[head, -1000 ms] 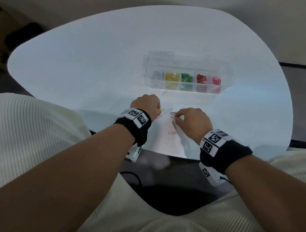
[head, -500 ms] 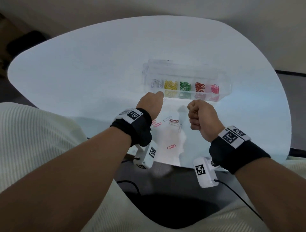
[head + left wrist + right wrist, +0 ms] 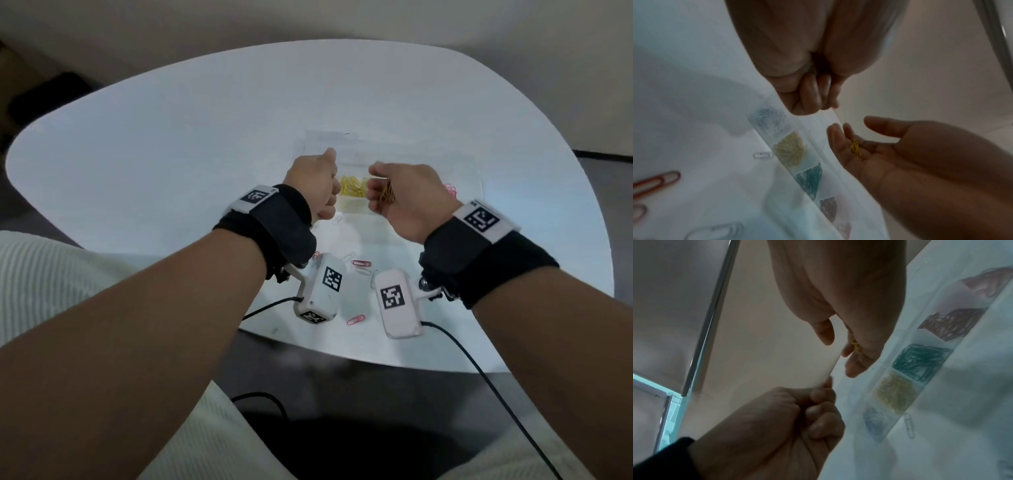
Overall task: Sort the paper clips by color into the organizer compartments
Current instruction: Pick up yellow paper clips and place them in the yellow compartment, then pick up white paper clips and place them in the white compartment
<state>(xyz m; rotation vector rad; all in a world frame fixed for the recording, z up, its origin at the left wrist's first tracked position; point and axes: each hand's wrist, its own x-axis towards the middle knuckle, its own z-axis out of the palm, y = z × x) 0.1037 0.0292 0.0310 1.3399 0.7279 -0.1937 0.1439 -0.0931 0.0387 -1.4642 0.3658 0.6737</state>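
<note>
The clear organizer (image 3: pixel 342 142) lies on the white table (image 3: pixel 171 154), with compartments of silver (image 3: pixel 768 120), yellow (image 3: pixel 791 149), green (image 3: pixel 810 178) and red clips (image 3: pixel 828 209). My right hand (image 3: pixel 404 198) hovers over it, palm turned up and fingers cupped round yellow paper clips (image 3: pixel 388 195), which also show on the fingers in the left wrist view (image 3: pixel 855 148). My left hand (image 3: pixel 315 185) hangs over the organizer's left end as a curled fist (image 3: pixel 797 415); nothing shows inside it.
Loose clips lie near the table's front edge: a red one (image 3: pixel 361 263), silver ones (image 3: pixel 364 270) and a pink one (image 3: pixel 355 319). Another silver clip (image 3: pixel 337 219) lies just in front of the organizer. My lap and cables are below the edge.
Both hands have lifted from the loose clips near the table's edge and moved forward over the organizer. The right hand has turned palm up, showing the yellow clips.
</note>
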